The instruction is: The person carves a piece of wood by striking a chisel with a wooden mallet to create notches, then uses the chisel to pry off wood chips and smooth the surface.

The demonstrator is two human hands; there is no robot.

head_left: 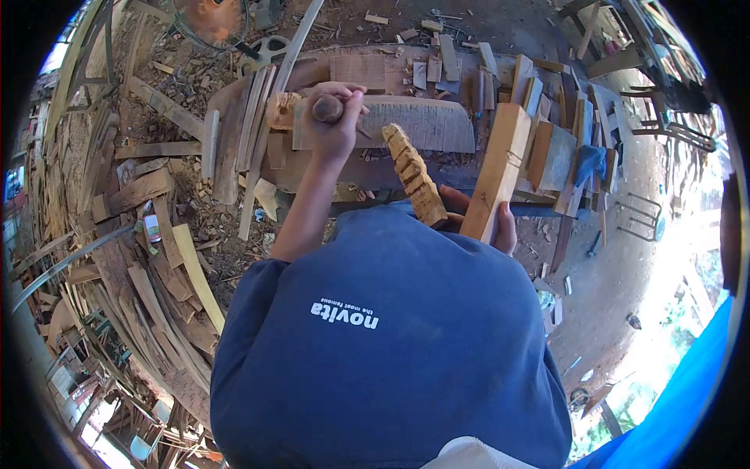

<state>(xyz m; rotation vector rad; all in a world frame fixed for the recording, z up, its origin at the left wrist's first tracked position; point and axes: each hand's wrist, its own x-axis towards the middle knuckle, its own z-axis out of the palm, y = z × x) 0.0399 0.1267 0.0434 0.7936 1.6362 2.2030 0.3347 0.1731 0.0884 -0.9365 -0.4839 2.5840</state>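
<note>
Over the workbench (437, 133), left hand (334, 117) fingers clamped round mallet (327, 108), right hand (500, 223) gripping carved wood (414, 176).

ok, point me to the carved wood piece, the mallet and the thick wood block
carved wood piece (414, 176), head view, mid-length of its notched face
mallet (327, 109), head view, rounded top in the left hand (332, 129)
thick wood block (500, 164), head view, middle of its long face
</note>
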